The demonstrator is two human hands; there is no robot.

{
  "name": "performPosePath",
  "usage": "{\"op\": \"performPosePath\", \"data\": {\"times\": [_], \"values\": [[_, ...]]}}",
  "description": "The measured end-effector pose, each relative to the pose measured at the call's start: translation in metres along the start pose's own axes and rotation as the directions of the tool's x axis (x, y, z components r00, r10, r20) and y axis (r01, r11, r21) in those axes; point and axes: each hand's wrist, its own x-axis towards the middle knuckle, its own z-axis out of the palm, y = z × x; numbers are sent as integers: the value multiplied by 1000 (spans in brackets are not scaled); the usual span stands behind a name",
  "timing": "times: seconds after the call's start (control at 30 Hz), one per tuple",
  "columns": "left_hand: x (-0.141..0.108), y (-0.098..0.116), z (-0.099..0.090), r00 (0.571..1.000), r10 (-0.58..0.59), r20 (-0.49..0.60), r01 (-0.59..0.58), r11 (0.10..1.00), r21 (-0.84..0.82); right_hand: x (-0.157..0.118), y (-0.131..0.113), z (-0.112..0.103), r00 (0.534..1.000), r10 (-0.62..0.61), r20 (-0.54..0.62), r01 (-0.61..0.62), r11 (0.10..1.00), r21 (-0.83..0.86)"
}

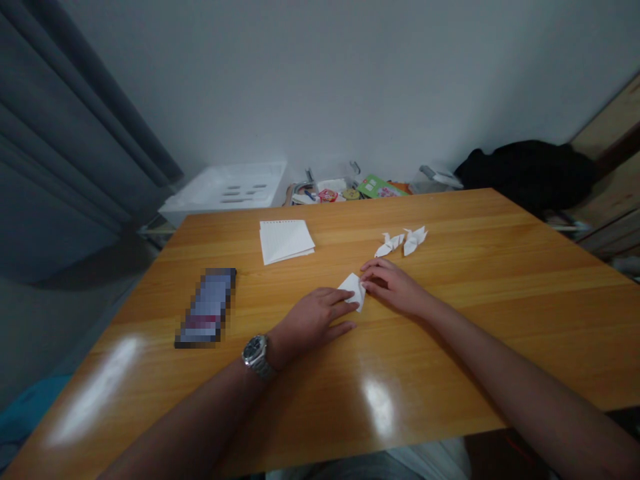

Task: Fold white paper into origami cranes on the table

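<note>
A small piece of white paper, folded into a pointed shape, lies on the wooden table between my hands. My left hand rests over its left side, fingers stretched out and apart, some of them pressing the paper down. The paper's right edge is pinched by the fingertips of my right hand; the exact grip is partly hidden. Just beyond my right hand stand two white origami cranes, a left crane and a right crane, side by side.
A stack of lined paper sheets lies towards the back of the wooden table. To the left is a phone, its screen blurred out. Behind the table's far edge are a white plastic bin and a green packet.
</note>
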Motion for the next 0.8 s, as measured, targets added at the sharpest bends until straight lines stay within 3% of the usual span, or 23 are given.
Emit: {"op": "performPosePath", "data": {"times": [0.8], "values": [[1, 1, 1, 1000, -7, 22, 7, 1000, 5, 4, -5, 13, 988, 118, -100, -124, 991, -49]]}}
